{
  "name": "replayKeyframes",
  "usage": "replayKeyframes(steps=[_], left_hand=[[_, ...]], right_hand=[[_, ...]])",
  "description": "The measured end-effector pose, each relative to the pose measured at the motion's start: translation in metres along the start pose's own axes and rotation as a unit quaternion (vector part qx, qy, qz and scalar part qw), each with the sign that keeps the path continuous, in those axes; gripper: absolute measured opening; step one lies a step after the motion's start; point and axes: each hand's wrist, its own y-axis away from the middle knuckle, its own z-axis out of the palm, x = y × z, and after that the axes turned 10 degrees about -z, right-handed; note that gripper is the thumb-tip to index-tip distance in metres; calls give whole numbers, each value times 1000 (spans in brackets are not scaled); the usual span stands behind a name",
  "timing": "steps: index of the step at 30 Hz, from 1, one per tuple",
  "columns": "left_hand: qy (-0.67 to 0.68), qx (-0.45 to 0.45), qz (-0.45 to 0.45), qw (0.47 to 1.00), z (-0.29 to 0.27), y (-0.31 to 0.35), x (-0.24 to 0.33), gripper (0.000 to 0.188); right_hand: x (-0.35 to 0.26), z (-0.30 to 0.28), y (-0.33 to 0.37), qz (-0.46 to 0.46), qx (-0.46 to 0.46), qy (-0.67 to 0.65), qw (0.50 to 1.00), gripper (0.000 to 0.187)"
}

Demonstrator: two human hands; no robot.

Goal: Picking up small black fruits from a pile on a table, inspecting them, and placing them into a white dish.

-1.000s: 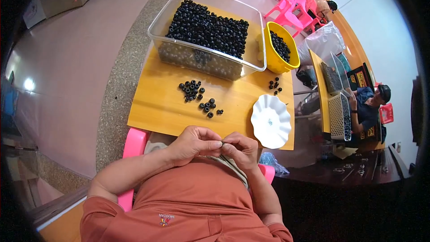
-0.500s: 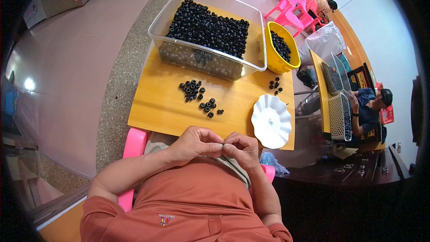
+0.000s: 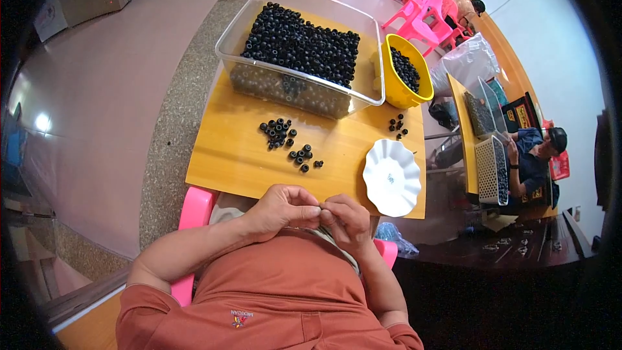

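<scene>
My left hand (image 3: 284, 210) and my right hand (image 3: 348, 221) meet just beyond the table's near edge, in front of my body. Thumb and fingers of each are pinched together, the tips touching. Whatever sits between them is small and hidden by the fingers. Past my hands, a loose group of small black bead-like pieces with holes (image 3: 277, 133) lies on the wooden table (image 3: 227, 155). A smaller cluster of the same black pieces (image 3: 300, 155) is nearer to me. Right of my hands rests a white scalloped plate (image 3: 392, 180).
A large clear plastic bin (image 3: 228, 37) full of black pieces stands at the back of the table. Beside it is a yellow tub (image 3: 400, 95) with more. Several black pieces (image 3: 397, 127) lie above the plate. Another person (image 3: 536, 155) works at a table on the right.
My right fingers have curled and shifted slightly over the pinch, so the dark speck between the fingertips is now hidden. The left hand has barely moved.
</scene>
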Motion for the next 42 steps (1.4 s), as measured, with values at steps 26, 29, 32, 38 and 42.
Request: replayKeyframes(steps=[26,29,32,38,42], left_hand=[[-40,8,71,997,10,5,2,16],[-39,10,75,996,9,6,2,16],[-40,10,75,996,10,6,3,16],[-40,10,67,997,10,6,4,16],[-30,13,65,997,8,4,2,16]], right_hand=[[35,15,-44,8,-37,212,977,23],[38,18,-46,5,-54,255,965,24],[38,19,-47,13,-83,272,959,24],[41,19,-47,27,-33,254,966,17],[43,18,-48,22,-25,260,965,17]])
